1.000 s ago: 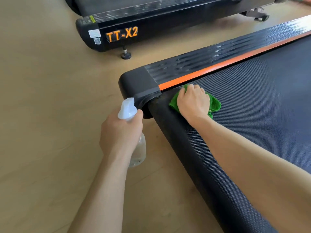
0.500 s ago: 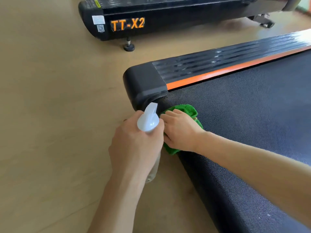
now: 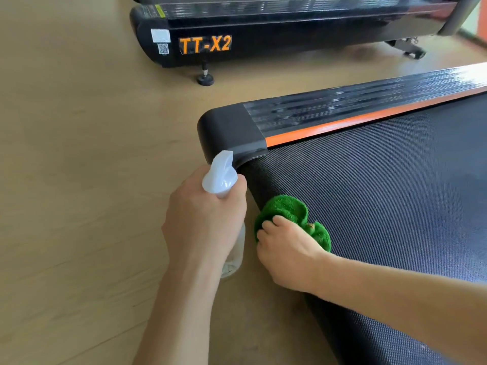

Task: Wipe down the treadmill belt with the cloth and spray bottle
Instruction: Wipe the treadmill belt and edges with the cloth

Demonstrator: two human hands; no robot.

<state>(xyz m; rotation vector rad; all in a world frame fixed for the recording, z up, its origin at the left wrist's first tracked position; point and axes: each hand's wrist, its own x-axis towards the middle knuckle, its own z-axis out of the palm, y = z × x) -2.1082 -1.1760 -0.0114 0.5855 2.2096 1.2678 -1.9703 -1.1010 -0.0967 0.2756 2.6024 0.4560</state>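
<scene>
Green terry cloth (image 3: 292, 219), crumpled under the gripping right hand (image 3: 287, 254), has slid from the orange side strip (image 3: 369, 122) to the near left edge of the black woven treadmill belt (image 3: 395, 196), so that edge is now being wiped. The left hand (image 3: 203, 225) clamps the clear plastic spray bottle (image 3: 220, 177), upright, nozzle pointing far-right.

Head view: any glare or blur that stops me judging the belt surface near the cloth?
Head view: glare whitens the side rail at far right and its ridges smear with motion blur; the belt weave by the green cloth reads sharp, evenly lit, with no strong shadows; wide-angle bending curves the second treadmill; the left hand and spray bottle are slightly soft.
</scene>
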